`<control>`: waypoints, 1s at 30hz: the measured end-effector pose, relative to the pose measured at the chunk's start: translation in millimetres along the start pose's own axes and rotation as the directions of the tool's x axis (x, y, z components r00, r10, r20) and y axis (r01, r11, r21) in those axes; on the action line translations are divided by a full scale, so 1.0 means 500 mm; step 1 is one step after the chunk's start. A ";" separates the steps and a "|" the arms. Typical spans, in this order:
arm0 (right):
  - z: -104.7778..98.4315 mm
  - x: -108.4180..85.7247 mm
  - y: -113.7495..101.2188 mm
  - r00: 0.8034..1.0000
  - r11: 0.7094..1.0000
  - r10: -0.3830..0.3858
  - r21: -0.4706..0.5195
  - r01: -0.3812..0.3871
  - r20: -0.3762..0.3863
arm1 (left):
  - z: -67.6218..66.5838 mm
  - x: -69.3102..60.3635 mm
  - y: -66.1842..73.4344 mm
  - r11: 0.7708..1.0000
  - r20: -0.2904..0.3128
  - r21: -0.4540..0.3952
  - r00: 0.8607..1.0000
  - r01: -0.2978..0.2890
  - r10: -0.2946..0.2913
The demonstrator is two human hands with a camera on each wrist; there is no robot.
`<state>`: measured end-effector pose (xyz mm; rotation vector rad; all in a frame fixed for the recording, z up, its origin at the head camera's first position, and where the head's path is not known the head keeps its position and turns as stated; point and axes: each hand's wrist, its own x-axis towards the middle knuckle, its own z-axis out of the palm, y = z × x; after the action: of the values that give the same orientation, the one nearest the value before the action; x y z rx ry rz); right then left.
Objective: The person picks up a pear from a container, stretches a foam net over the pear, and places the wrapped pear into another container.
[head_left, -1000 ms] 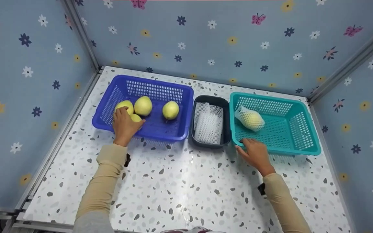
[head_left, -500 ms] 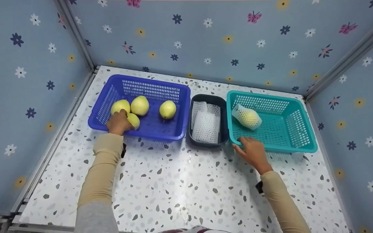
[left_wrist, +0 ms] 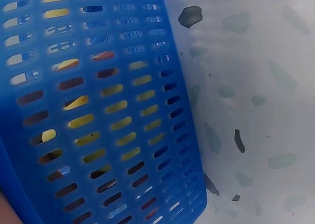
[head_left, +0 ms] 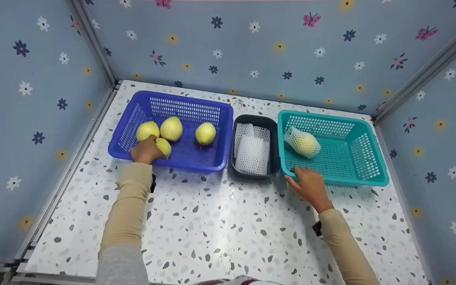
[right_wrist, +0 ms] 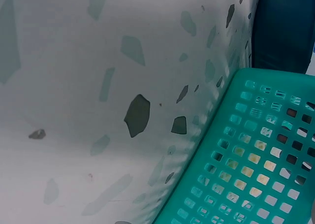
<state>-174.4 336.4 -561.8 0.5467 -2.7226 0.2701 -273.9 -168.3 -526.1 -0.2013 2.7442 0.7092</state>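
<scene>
Inside the blue basket (head_left: 190, 168), my left hand (head_left: 145, 150) grips a yellow-green pear (head_left: 164, 147) near the front wall. Its fingers and the pear show only in pieces through the slots of the blue basket wall (left_wrist: 110, 86) in the left wrist view. Three more pears lie in that basket: one pear (head_left: 147, 130) just beyond the hand, a second pear (head_left: 171, 128) beside it, and a third pear (head_left: 205, 133) to the right. My right hand (head_left: 310, 187) holds the front-left rim of the teal basket (head_left: 354, 183), with fingers over the edge and thumb outside.
A netted pear (head_left: 303, 142) lies at the left inside the teal basket. Between the two baskets stands a dark grey bin (head_left: 256, 176) with white foam net sleeves (head_left: 252, 152). Patterned panels (head_left: 232, 43) enclose the speckled table (head_left: 212, 221) at the back and sides.
My left hand has shifted toward the basket's front wall and closed round the front pear, uncovering the pear behind. The right hand stays on the teal rim. The head view has shifted slightly.
</scene>
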 end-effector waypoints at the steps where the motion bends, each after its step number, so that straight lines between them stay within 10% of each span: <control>1: 0.000 0.001 0.000 1.000 1.000 0.001 -0.005 -0.001 0.003 | 0.000 0.000 0.000 1.000 -0.002 -0.001 1.000 -0.006 0.006; 14: 0.002 -0.001 0.002 1.000 1.000 0.002 -0.011 -0.002 0.008 | -0.012 -0.013 -0.007 0.988 -0.060 -0.094 0.991 -0.121 0.116; 30: 0.004 0.000 0.003 1.000 1.000 -0.013 -0.018 0.012 -0.015 | -0.022 -0.087 0.070 0.885 -0.277 -0.303 0.921 -0.353 0.273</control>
<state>-175.6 337.0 -563.9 0.5545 -2.7035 0.2456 -243.0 -140.8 -487.1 0.1052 2.8767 1.3421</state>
